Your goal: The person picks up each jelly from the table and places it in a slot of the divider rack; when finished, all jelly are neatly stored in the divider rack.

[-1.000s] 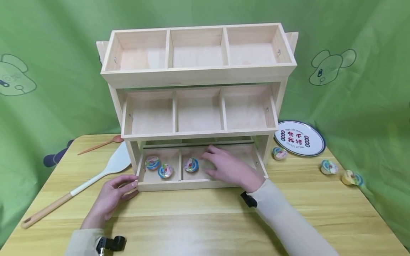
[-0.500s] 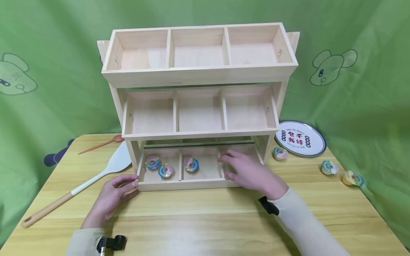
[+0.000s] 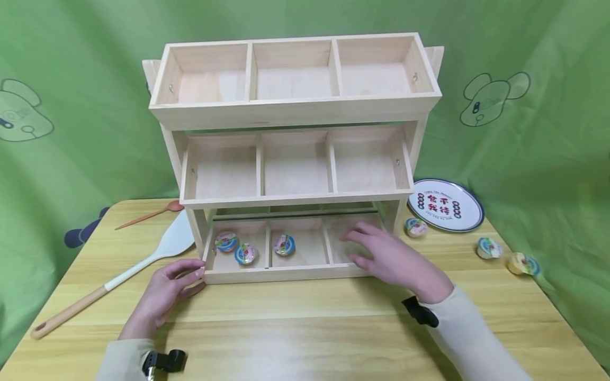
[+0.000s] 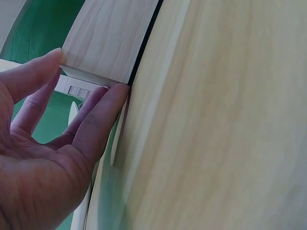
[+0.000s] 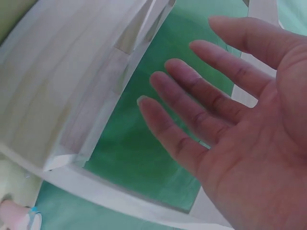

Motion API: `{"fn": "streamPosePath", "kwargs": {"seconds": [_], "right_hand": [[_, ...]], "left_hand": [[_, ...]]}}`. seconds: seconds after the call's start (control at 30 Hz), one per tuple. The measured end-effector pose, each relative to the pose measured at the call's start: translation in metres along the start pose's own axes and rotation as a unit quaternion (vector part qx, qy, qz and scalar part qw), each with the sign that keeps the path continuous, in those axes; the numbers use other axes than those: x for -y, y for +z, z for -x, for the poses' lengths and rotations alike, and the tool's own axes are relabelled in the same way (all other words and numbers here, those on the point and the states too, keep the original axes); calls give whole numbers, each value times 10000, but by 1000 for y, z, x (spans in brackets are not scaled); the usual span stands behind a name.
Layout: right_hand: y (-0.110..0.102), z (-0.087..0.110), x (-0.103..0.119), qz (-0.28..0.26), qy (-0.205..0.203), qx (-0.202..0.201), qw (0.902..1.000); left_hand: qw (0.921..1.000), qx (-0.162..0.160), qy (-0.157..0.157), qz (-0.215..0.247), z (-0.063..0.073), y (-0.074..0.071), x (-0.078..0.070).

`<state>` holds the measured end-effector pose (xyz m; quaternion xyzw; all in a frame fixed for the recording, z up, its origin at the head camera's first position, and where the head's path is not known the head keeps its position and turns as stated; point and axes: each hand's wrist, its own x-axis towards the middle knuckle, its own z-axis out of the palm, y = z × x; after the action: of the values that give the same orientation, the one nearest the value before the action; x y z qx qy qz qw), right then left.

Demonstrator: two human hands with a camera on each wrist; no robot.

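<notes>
A three-tier wooden storage rack [image 3: 295, 114] has trays divided into compartments. In its bottom tray [image 3: 286, 275], two small jelly cups [image 3: 245, 254] lie in the left compartment and another jelly cup [image 3: 284, 245] in the middle one. My left hand [image 3: 164, 293] holds that tray's front left corner, thumb at the upper edge and fingertips at the lower edge, as the left wrist view shows. Over the right compartment hovers my right hand [image 3: 388, 256]. Its palm and spread, relaxed fingers [image 5: 177, 129] show bare in the right wrist view.
Right of the rack stand jelly cups, one [image 3: 416, 227] near the oval plate [image 3: 464, 209], others [image 3: 489, 248] nearer the table's right edge. A white spatula [image 3: 157, 254] and a brown spoon [image 3: 147, 216] lie on the left. Green cloth [image 3: 524, 148] hangs behind.
My right hand has moved rightward, from the middle compartment of the bottom tray to the right one. The left hand and the jelly cups have stayed in place.
</notes>
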<state>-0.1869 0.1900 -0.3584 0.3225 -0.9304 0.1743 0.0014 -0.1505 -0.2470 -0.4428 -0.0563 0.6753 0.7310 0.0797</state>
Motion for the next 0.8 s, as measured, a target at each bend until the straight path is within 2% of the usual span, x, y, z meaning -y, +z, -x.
{"fn": "streamPosePath", "kwargs": {"seconds": [0.27,0.57,0.8], "right_hand": [[-4,15,-8,-171,314,-91,9993],[-12,28,-20,-272,637,-223,9973],[-15,38,-36,-198,593,-321,9975]], "left_hand": [[10000,-10,-71,-1,0,0,1],[10000,46,17,58,0,0,1],[10000,6,14,37,0,1,1]]}}
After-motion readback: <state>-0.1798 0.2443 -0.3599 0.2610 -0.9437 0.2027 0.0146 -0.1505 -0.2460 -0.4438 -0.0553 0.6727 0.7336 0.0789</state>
